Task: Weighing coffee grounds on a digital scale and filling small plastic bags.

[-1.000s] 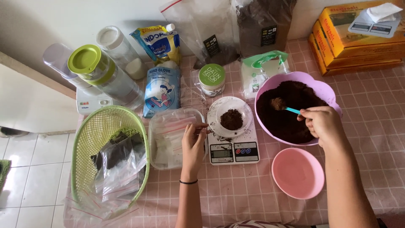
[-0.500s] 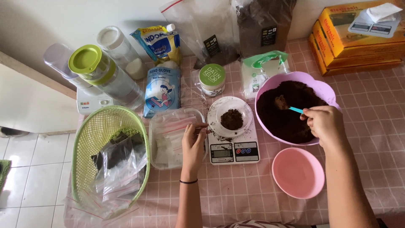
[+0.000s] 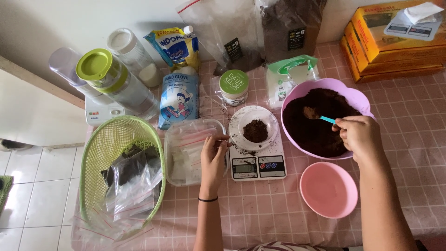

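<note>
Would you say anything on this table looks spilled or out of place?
Only slightly: dark powder specks lie scattered on the white kitchen scale beside its small dish. Clear plastic bags also spill over the green basket.

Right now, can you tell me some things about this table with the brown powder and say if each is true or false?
1. The right hand holds a blue spoon over the purple bowl. True.
2. The pink bowl is full of powder. False: it is empty.
3. A small dish of brown powder sits on the scale. True.
4. The left hand rests inside the green basket. False: it is beside the scale, at the clear container.
</note>
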